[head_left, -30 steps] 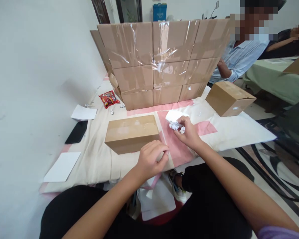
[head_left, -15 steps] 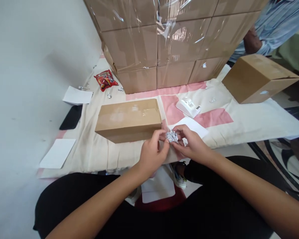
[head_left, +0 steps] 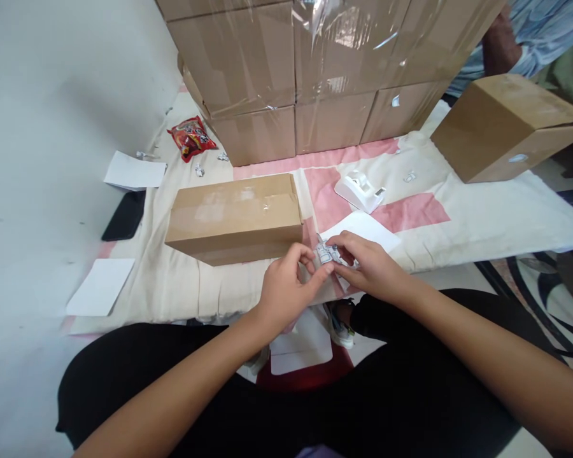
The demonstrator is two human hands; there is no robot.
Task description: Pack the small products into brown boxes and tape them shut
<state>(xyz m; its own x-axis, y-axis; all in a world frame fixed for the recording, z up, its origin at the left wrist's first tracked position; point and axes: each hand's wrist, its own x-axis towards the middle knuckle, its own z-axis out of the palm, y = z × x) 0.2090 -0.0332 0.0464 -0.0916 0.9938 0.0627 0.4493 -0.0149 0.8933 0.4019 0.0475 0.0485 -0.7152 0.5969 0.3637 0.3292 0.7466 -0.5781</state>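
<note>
A small crumpled piece of white paper [head_left: 325, 253] with printed dark lines is pinched between the thumb and fingers of my right hand [head_left: 365, 262]. My left hand [head_left: 289, 283] is just left of it, thumb tip at the paper's lower edge and index finger curled apart from the thumb. Behind my right hand a white sheet [head_left: 365, 226] lies on the bed cover, partly hidden. Close to my left hand stands a closed brown cardboard box [head_left: 233, 213].
Stacked, taped cartons [head_left: 334, 121] rise behind. A white tape dispenser [head_left: 360, 191] sits right of centre, and another box [head_left: 506, 127] farther right near a person's arm [head_left: 501, 44]. Leftward lie a red packet [head_left: 191, 137], a black phone-like object [head_left: 124, 216] and white paper [head_left: 100, 286].
My left fingers have come off the paper piece and spread apart, while my right hand keeps it. The view has shifted slightly, moving the table things up in the picture.
</note>
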